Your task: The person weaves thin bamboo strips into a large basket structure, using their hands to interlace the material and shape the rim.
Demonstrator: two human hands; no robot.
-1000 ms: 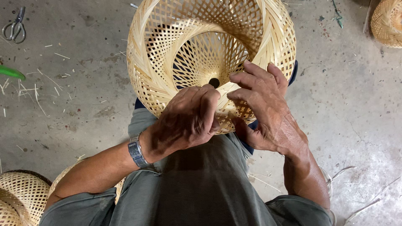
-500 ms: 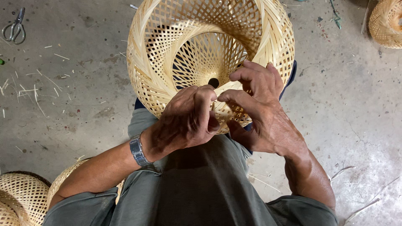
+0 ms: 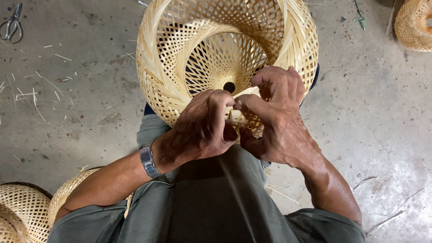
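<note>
Thumbs closed together | left hand (image 3: 202, 128), right hand (image 3: 274, 121) grip: pinching basket (image 3: 171, 58) rim

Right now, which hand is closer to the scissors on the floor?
Left. The left hand grips the woven basket rim on the scissors' side; the right hand sits farther away, across the rim.

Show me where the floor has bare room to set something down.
Widest bare patch: concrete floor right of the woven basket, below the small basket in the top right corner. Left side is littered with bamboo slivers, scissors above. Bottom left is crowded with finished baskets. Both hands crowd the rim.
</note>
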